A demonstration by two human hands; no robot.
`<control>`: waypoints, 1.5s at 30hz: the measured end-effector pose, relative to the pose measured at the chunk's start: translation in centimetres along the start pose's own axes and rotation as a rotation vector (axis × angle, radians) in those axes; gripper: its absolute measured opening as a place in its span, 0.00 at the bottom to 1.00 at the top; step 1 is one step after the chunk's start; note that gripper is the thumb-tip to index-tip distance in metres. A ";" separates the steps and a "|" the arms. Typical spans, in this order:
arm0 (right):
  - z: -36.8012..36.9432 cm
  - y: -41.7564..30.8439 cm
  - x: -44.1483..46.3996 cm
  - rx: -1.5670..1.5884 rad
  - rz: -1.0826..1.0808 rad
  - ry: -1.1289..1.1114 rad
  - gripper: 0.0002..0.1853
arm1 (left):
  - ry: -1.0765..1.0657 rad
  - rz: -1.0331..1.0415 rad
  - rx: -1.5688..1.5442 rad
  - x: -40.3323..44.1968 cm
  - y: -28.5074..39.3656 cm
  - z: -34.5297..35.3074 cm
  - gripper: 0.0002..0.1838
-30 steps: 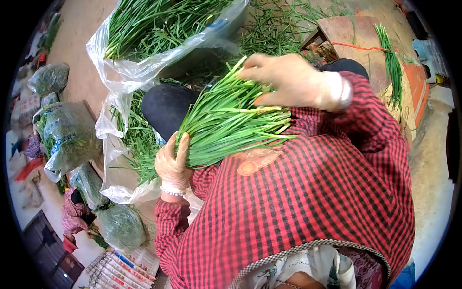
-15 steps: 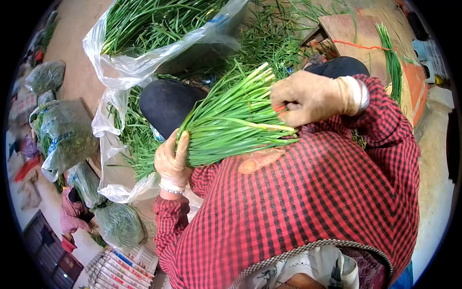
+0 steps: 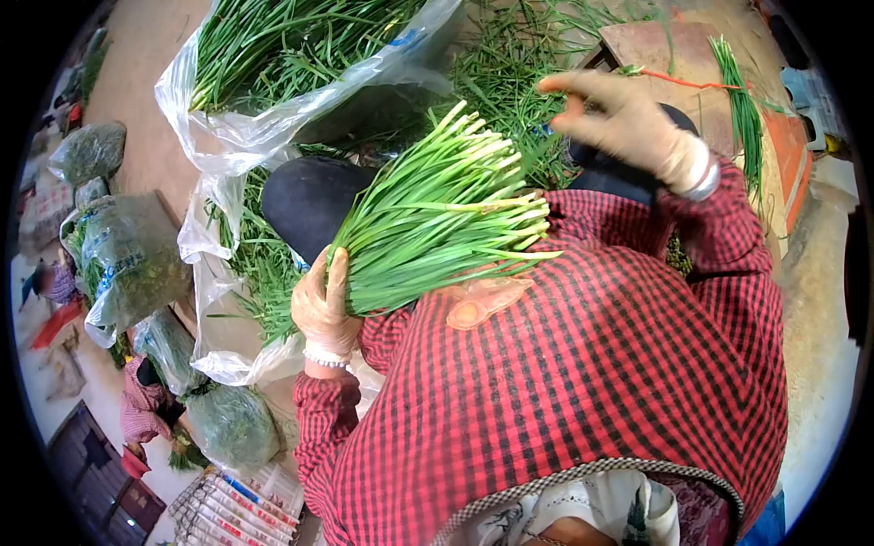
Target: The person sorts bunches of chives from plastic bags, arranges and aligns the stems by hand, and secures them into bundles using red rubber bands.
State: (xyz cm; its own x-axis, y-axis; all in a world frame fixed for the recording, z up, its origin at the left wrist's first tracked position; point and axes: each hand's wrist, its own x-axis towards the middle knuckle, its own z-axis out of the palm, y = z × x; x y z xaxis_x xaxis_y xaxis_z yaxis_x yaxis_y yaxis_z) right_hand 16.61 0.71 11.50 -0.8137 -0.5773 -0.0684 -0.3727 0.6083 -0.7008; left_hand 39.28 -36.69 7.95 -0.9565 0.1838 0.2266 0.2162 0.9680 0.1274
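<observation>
My gloved left hand point(image 3: 323, 309) is closed round the leafy end of a thick bunch of garlic chives point(image 3: 428, 218). The bunch lies across my lap, its pale cut ends fanned out toward the right. One yellowish stalk crosses the top of it. Apart from the bunch, my gloved right hand point(image 3: 628, 127) is raised above my dark-trousered knee, slightly blurred. Its thumb and forefinger are spread, and I see nothing between them. A smaller bundle of chives point(image 3: 742, 118) rests on the wooden board point(image 3: 669, 50) at the right, beside a red-orange strip point(image 3: 692, 83).
An open plastic bag point(image 3: 218, 136) full of chives stands at the upper left. Loose green leaves point(image 3: 505, 64) litter the floor ahead. Several stuffed plastic bags point(image 3: 137, 255) line the left side, where another person point(image 3: 146, 400) bends over greens.
My right hand has moved from the cut ends of the bunch up and to the right, its fingers opening. The cut ends now fan out in full view. My left hand keeps its hold.
</observation>
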 end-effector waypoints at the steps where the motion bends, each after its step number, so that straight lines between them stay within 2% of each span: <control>1: 0.9 -2.3 0.1 0.034 0.047 -0.166 0.22 | -0.001 0.004 0.014 0.1 0.1 -0.1 0.42; 3: 3.4 -4.2 0.6 -0.108 -0.122 -0.284 0.20 | 0.000 0.023 0.027 0.3 0.1 0.0 0.42; 4: 5.3 -3.8 1.0 -0.194 -0.178 -0.237 0.19 | -0.007 0.024 0.040 0.2 0.0 0.1 0.42; 7: 7.3 -3.3 2.2 -0.185 -0.147 -0.242 0.17 | -0.026 0.010 0.049 0.0 -0.1 -0.1 0.42; 9: 7.7 -2.7 2.1 -0.184 -0.340 -0.110 0.13 | -0.032 -0.019 0.028 0.1 0.3 -0.2 0.41; 10: 7.4 -2.5 2.1 -0.181 -0.344 -0.109 0.13 | -0.033 -0.020 0.032 0.2 0.4 -0.3 0.41; 12: 5.5 -2.3 2.1 0.604 0.047 -0.082 0.10 | 0.001 -0.025 0.008 0.3 0.5 -0.2 0.46; 14: 2.8 -0.8 2.7 0.763 0.180 0.081 0.08 | -0.014 -0.032 0.018 0.3 0.4 -0.1 0.46; 15: 2.5 1.2 3.2 0.654 0.186 0.156 0.11 | -0.030 -0.037 0.029 0.3 0.3 -0.2 0.45; 16: 3.0 3.9 3.6 0.273 -0.040 0.243 0.16 | -0.028 -0.035 0.030 0.4 0.4 -0.2 0.45; 18: 2.9 0.7 2.6 0.055 -0.005 0.165 0.21 | -0.041 -0.023 0.021 0.9 0.5 -0.4 0.44; 19: 2.9 -1.1 2.3 0.145 -0.027 -0.032 0.25 | -0.040 -0.018 0.019 1.1 0.6 -0.4 0.44; 22: 5.0 -6.2 1.8 0.089 -0.142 -0.267 0.21 | -0.041 -0.011 0.035 1.3 0.9 -0.5 0.44; 24: 7.6 -6.4 2.6 0.075 -0.220 -0.280 0.15 | -0.096 -0.025 0.041 1.5 0.9 -0.6 0.45; 25: 8.0 -6.2 2.7 0.079 -0.226 -0.279 0.15 | -0.090 -0.007 0.039 1.4 0.7 -0.6 0.45; 27: 8.3 -5.6 3.1 0.130 -0.326 -0.108 0.16 | -0.090 -0.007 0.038 1.5 0.7 -0.8 0.45; 28: 8.0 -5.3 3.1 0.130 -0.330 -0.111 0.16 | -0.091 -0.005 0.028 1.5 0.7 -0.8 0.45; 32: 4.4 -3.1 1.6 0.424 -0.130 -0.258 0.14 | -0.125 -0.006 0.020 1.7 0.7 -1.0 0.44; 33: 3.3 -2.2 1.5 0.434 -0.112 -0.188 0.13 | -0.124 -0.012 0.006 1.8 0.8 -1.0 0.45; 35: 0.6 0.2 0.8 0.525 0.178 -0.078 0.14 | -0.131 -0.024 0.014 1.7 0.8 -1.0 0.45; 36: -0.6 2.3 0.7 0.449 0.181 0.011 0.16 | -0.137 -0.034 0.028 1.7 0.8 -1.0 0.45; 37: -1.2 5.8 0.3 0.149 0.128 0.095 0.19 | -0.137 -0.031 0.029 1.7 0.9 -1.1 0.45; 38: -1.3 6.3 0.3 -0.152 0.076 0.181 0.23 | -0.132 -0.036 0.028 1.8 1.1 -1.2 0.44; 40: 0.2 6.5 -1.0 -0.267 0.047 0.269 0.34 | -0.126 -0.025 0.027 2.3 1.2 -1.2 0.44; 41: 1.3 4.7 -0.6 -0.022 0.055 0.141 0.42 | -0.123 -0.048 -0.010 2.4 0.7 -0.9 0.44; 42: 1.9 1.9 -0.4 0.285 0.079 -0.009 0.44 | -0.117 -0.067 -0.045 2.7 0.6 -1.0 0.45; 43: 3.1 -0.1 -0.5 0.459 0.077 -0.134 0.39 | -0.126 -0.097 -0.082 3.3 0.9 -1.4 0.44; 44: 3.7 -1.4 -0.3 0.419 -0.012 -0.219 0.31 | -0.123 -0.080 -0.073 3.7 0.9 -1.6 0.44; 45: 4.6 -0.8 0.4 0.310 -0.078 -0.230 0.25 | -0.125 -0.138 -0.207 4.0 0.9 -1.8 0.44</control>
State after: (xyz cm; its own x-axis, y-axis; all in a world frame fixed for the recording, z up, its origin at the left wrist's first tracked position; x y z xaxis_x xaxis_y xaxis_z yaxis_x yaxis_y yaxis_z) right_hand 18.68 -2.51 8.75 -0.6539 -0.7436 -0.1396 -0.2479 0.3849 -0.8891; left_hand 35.99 -35.43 10.69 -0.9937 0.0843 0.0737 0.1048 0.9323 0.3461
